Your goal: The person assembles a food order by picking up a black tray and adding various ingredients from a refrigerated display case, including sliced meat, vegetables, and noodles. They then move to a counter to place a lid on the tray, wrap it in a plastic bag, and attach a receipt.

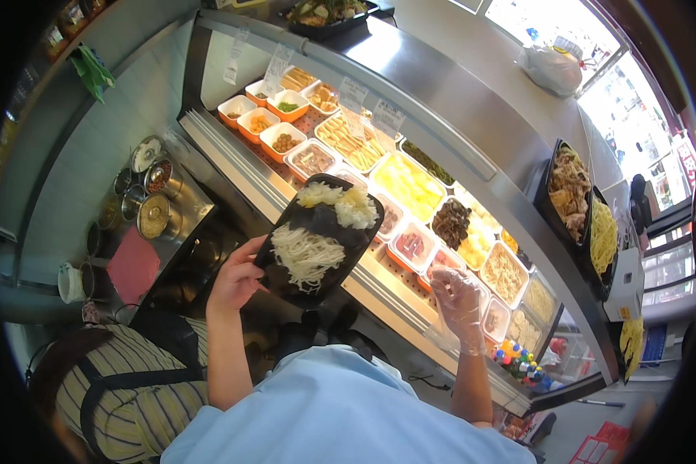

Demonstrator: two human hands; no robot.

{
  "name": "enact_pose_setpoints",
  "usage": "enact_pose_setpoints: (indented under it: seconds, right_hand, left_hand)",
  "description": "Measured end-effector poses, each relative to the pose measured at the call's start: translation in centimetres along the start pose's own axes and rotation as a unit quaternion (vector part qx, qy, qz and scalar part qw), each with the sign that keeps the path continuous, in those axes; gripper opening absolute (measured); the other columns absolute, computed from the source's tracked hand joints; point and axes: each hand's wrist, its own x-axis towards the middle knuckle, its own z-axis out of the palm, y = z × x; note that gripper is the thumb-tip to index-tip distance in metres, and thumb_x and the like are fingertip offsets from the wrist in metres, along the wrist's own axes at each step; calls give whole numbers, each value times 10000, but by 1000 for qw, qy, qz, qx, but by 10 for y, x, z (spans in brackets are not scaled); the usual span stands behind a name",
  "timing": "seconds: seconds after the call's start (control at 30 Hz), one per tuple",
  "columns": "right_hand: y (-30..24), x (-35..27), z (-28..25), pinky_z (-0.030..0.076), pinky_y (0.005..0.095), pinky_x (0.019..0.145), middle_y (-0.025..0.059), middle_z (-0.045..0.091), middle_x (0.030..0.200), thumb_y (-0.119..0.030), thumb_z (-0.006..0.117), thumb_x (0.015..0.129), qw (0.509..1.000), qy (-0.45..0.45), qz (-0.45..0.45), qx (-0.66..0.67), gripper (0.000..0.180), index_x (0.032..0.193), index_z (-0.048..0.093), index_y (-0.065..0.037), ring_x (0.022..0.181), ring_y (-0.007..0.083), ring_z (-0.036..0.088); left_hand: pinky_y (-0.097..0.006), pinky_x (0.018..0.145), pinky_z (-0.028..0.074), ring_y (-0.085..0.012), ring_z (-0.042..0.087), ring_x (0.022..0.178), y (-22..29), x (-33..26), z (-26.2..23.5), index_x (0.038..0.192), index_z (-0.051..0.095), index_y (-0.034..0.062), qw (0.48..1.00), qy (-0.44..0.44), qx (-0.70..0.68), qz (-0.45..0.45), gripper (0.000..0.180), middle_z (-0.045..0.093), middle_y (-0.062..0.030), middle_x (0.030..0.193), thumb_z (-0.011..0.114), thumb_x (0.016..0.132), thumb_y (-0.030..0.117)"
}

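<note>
A black plastic tray (282, 267) is gripped at its left edge by my left hand (237, 280). Thin white enoki mushrooms (308, 254) lie in its nearer half. White frilly fungus (354, 207) with a yellowish tinge sits at the far end. Over the front containers of the food case hovers my right hand (455, 301), in a clear plastic glove, its fingers curled in. Whatever they may hold is hidden by the crinkled glove. Closest to it are a container of pinkish meat (414, 246) and a container of pale shreds (505, 272).
The glass-fronted case holds yellow slices (407, 185), dark fungus (451, 222) and tofu-like sticks (352, 141). Its steel rail (243, 174) runs before me. Filled black trays (569, 192) stand on the right counter. At left are metal pots (158, 215) and a person in a striped top (143, 390).
</note>
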Motion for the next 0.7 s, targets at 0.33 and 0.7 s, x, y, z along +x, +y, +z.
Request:
enact_pose_setpoints:
  seconds: [0.33,0.7]
  right_hand:
    - [14,49,40,495,297,714,89,662,850,-81,661,879,991,-54,-42,112,142,1006,684,-21,779,159,611]
    - [-15,66,49,514,346,741,126,672,905,-91,701,844,999,3,-35,-9,170,1008,680,-49,828,267,649]
  left_hand:
    - [-364,839,593,-293,642,1086,107,43,85,1407,376,-59,997,-8,0,78,687,552,-206,1304,453,724,-57]
    - [-416,871,598,-394,633,1053,193,225,128,1373,386,-36,991,-125,49,5,540,553,-247,1251,425,834,-40]
